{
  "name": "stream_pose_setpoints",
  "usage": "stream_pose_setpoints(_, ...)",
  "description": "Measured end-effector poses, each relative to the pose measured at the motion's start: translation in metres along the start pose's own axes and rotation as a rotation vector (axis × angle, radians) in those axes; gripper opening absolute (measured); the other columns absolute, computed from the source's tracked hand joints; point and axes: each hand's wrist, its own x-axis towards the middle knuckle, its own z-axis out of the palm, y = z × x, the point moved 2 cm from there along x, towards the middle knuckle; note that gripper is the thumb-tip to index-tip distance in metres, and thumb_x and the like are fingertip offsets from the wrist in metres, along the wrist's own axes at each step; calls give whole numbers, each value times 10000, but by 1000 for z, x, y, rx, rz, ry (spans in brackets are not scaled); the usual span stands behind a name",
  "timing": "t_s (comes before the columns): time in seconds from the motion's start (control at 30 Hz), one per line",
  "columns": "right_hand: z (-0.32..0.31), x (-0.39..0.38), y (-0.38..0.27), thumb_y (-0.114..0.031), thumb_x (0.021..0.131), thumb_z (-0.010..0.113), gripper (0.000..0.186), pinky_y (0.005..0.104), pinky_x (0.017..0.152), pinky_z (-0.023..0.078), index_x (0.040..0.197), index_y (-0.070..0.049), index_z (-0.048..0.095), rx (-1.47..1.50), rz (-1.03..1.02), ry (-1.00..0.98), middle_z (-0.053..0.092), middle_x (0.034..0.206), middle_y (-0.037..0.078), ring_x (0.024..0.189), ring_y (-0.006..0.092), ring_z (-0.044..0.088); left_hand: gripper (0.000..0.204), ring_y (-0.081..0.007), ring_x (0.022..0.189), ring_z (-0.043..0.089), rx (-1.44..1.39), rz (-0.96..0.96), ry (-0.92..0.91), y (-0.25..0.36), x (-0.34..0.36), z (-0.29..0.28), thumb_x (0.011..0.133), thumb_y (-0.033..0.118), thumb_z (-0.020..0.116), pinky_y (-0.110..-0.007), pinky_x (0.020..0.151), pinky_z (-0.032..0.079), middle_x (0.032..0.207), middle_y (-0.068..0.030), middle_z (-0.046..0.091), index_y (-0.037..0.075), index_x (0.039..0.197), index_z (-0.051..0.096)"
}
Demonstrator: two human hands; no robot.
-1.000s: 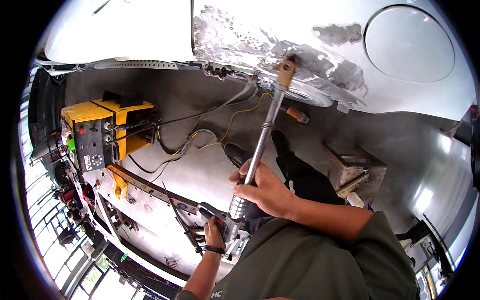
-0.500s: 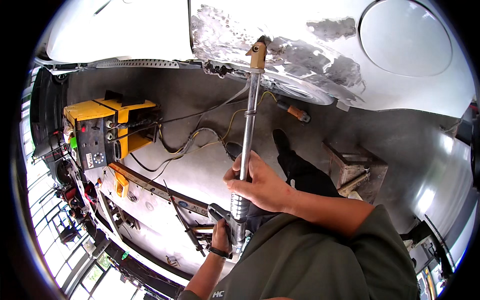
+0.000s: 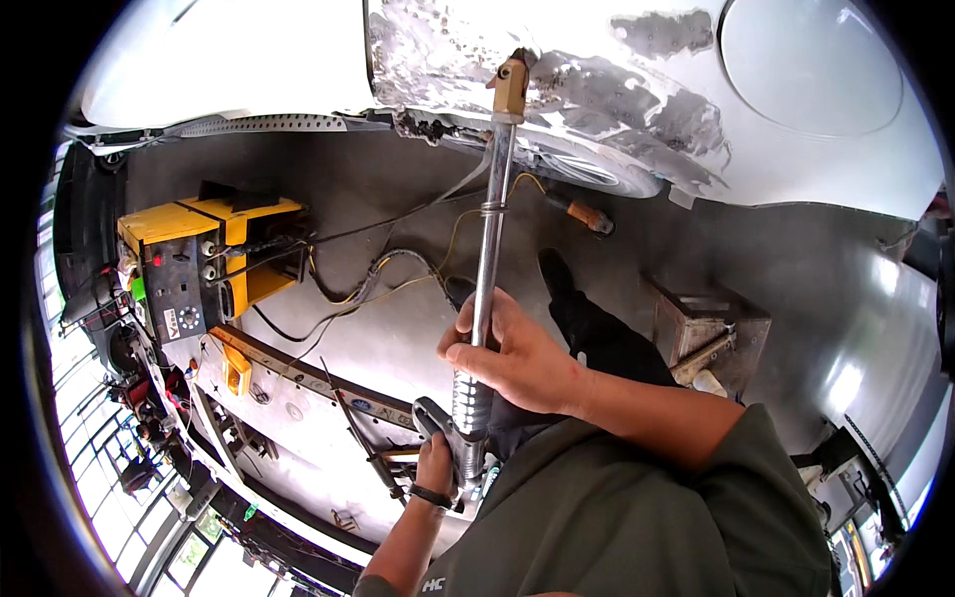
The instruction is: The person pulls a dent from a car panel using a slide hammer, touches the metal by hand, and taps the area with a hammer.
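A long chrome slide-hammer dent puller [image 3: 490,234] slants from my body up to the white car panel [image 3: 269,60]. Its brass-coloured head [image 3: 511,92] meets the panel, with the dark tip against a patch of bare, scraped metal [image 3: 597,90]. My right hand [image 3: 517,356] wraps round the shaft just above a coiled spring [image 3: 472,403]. At the near end my left hand [image 3: 435,466] grips the black handle [image 3: 430,416]; its fingers are partly hidden.
A yellow welding machine [image 3: 184,259] stands at left, its cables [image 3: 373,284] trailing over the floor. An orange angle grinder [image 3: 582,212] lies below the car's wheel [image 3: 587,169]. A worn stool [image 3: 701,333] stands right of my legs; a long beam [image 3: 328,373] lies at left.
The whole view has shifted slightly, with the car panel and puller head now higher in the picture. Both hands keep their grip, and the tip stays at the scraped patch.
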Motion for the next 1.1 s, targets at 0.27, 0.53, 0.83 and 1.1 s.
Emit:
stream_pose_setpoints(0.27,10,24,8,-133,998,648,148,330,706,568,1022,-38,537,241,-75,76,622,841,49,748,138,645,517,-248,1054,702,-379,15,-198,-9,14,5,1070,452,361,-387,973,542,1142,-103,718,47,1268,614)
stream_pose_setpoints(0.53,15,23,43,-123,994,658,140,330,693,576,1030,-6,588,310,-169,224,624,839,48,732,140,648,480,-238,1068,693,-428,-39,-237,-16,58,-3,1071,429,388,-381,993,529,1138,-111,712,38,1215,626)
stream_pose_setpoints(0.83,14,50,46,-87,1011,652,116,278,758,510,1091,-24,596,251,-279,54,617,954,24,835,98,602,435,-248,1013,678,-451,346,291,-2,43,-24,1019,399,486,-396,950,537,1106,-108,707,41,1213,640)
stream_pose_setpoints(1.1,20,27,23,-136,983,705,186,275,829,489,1072,-28,582,18,-74,135,666,1029,39,915,80,585,389,-207,785,724,-47,-189,-357,27,80,-39,1093,412,426,-335,659,611,958,-96,722,96,1182,635)
